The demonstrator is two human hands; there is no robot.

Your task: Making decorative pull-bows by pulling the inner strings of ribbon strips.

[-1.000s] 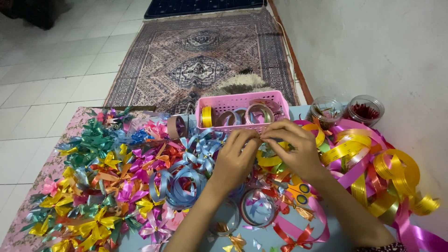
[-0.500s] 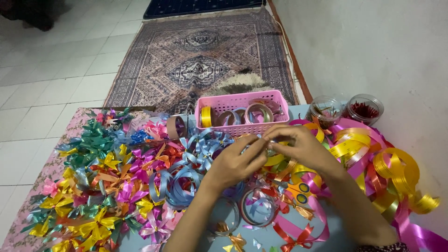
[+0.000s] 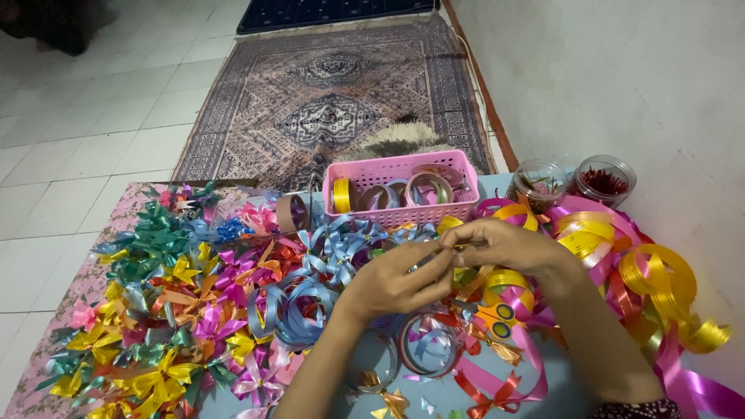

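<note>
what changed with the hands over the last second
Both hands dropped slightly toward the person. The left hand and right hand keep their fingertips pinched together on a small ribbon piece. The pink basket, bow pile and two jars stayed put.

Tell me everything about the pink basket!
The pink basket is a small rectangular plastic tray with slotted, lattice-like walls and a smooth rim. It sits upright at the far edge of the work surface, just beyond both hands, beside the patterned rug. Inside stand several ribbon rolls: one yellow, the others brownish and pale. Loose blue ribbon curls lie against its front wall.
</note>
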